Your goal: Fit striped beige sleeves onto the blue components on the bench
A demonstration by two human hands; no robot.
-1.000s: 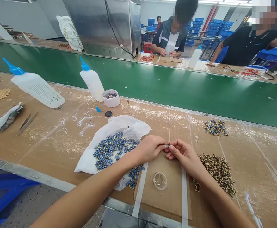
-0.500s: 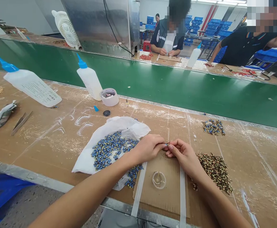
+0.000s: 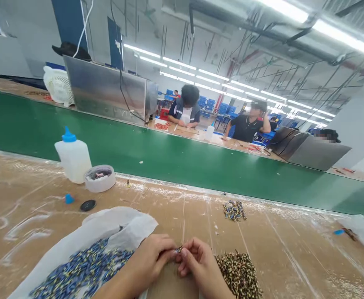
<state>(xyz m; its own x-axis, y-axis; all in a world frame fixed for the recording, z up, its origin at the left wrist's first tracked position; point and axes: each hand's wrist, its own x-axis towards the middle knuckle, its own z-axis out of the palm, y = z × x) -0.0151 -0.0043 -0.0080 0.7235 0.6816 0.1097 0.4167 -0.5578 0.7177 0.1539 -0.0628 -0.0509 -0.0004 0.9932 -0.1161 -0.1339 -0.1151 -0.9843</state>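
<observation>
Both hands meet at the near edge of the surface [image 3: 294, 257]: left hand [image 3: 152, 259] and right hand [image 3: 200, 265] are closed, fingertips pinched together on one small part [image 3: 178, 249] held just above the cardboard. The part is too small for its type to be told. The step in hand is judged to be a fine fit or join between the fingertips; it is best done with the pinch kept short, wrists braced low, and the part kept over the surface so a drop is caught. Blue pieces [image 3: 82, 270] lie on a white bag [image 3: 113, 224] just left of the left hand; a speckled pile [image 3: 239, 276] touches or nearly touches the right hand on its right. A smaller heap [image 3: 234, 210] sits further back toward the far edge. Glue bottle [image 3: 72, 155], tape roll [image 3: 100, 178], blue cap [image 3: 69, 199] and black cap [image 3: 87, 205] are kept at the far left, well apart. Open room is seen between the hands and the far edge, bounded by the green belt [image 3: 182, 162]. Sideways room is tight: piles on both sides.
</observation>
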